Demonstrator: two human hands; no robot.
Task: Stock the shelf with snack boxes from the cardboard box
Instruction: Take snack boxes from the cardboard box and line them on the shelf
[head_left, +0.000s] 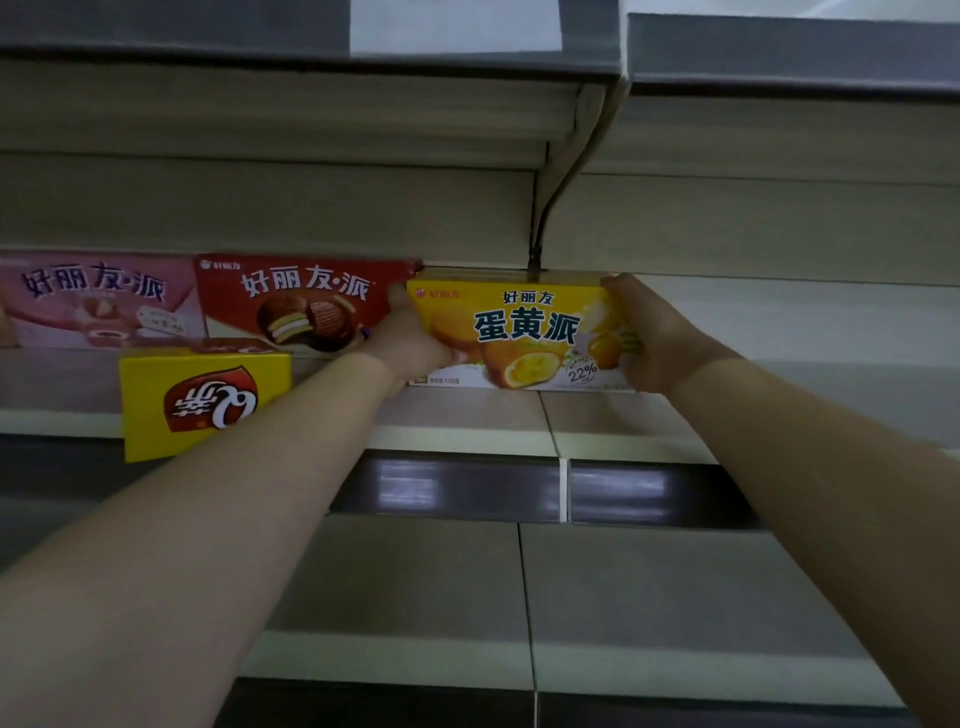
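Two bare forearms reach up and away from the near edge, the left one (171, 519) crossing from the lower left, the right one (831, 493) from the lower right. Beyond them spans the beige metal shelf (467, 421) with its dark glossy price rail along the front lip, and another beige shelf board hangs overhead.

On the far part of that shelf stands the yellow rectangular egg-yolk pie box (524, 335), upright and facing out, held at both ends. The left hand (410, 338) grips its left end, fingers curled round the edge; the right hand (649, 332) clasps its right end, thumb over the top corner.

Just left of it, touching or nearly so, stands a red chocolate pie box (301, 304), partly hidden by the left hand. Farther left is a pink strawberry pie box (93, 301). Nearer, at the shelf's front edge, sits a smaller yellow box with an upside-down red logo (205, 402), overhanging the lip and covering the lower part of the red box.
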